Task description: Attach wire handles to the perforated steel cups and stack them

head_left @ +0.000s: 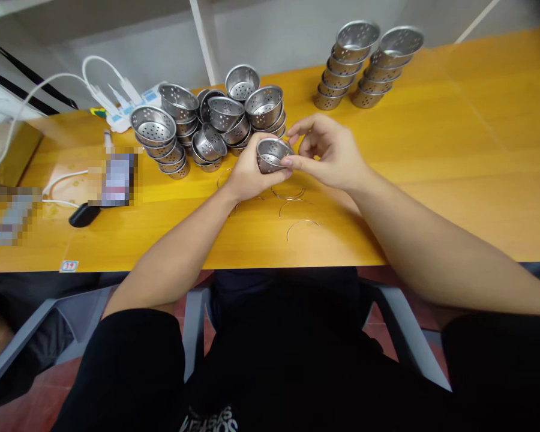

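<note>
A small perforated metal cup (270,157) is tilted in my left hand (247,171), whose fingers and thumb wrap round its side. My right hand (326,153) is at the cup's right edge, its thumb and forefinger closed near the rim. Whatever lies between those fingertips is too small to make out. On the table below my hands lie several thin curved wires (296,201), and one curved wire (303,221) lies nearer the front edge. The fingers of my left hand are partly hidden behind the cup.
Stacks of perforated cups (225,114) crowd the table behind my left hand. Two taller stacks (357,75) stand at the back right. On the left are a white power strip (121,117) with cables, a blurred-out phone (118,180) and a black object (84,215).
</note>
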{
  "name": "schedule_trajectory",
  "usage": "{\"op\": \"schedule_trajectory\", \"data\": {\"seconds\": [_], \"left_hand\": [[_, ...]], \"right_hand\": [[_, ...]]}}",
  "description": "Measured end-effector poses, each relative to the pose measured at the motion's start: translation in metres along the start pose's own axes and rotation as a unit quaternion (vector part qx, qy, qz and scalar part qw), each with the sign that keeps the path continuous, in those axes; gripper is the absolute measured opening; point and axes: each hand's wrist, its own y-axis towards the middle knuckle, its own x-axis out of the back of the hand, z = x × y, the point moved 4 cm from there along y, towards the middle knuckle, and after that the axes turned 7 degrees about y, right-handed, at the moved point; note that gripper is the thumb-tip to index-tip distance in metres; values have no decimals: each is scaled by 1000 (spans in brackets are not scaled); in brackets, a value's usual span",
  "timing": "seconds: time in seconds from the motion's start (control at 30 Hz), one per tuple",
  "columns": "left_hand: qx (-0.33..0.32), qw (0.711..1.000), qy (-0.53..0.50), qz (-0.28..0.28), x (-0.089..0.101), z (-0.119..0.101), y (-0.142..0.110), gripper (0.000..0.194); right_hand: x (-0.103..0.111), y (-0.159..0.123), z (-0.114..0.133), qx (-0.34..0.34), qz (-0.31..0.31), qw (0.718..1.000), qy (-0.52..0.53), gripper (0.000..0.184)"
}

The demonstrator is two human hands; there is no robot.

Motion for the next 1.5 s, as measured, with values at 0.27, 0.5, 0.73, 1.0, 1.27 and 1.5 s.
{"op": "schedule_trajectory", "data": {"seconds": [0.27,0.5,0.73,1.0,1.27,1.5], "left_hand": [[3,999,6,-50,7,4,1,84],[38,998,39,-37,7,-12,-3,88],[5,997,72,-36,10,-12,-2,95],[-61,998,8,-29,7,-1,-1,106],[-92,995,-23,-11,-2,23,6,118],[-45,998,7,-50,4,10,6,117]], "right_hand": [[1,-6,5,27,11,992,-121,75],[-9,-6,-2,52,69,988,-124,85],[-10,-9,-9,58,105,985,-127,80],[-7,-10,-11,61,117,983,-124,73],[-8,-9,-13,69,113,984,-119,71],[-10,-8,-3,73,78,986,-125,74]]}}
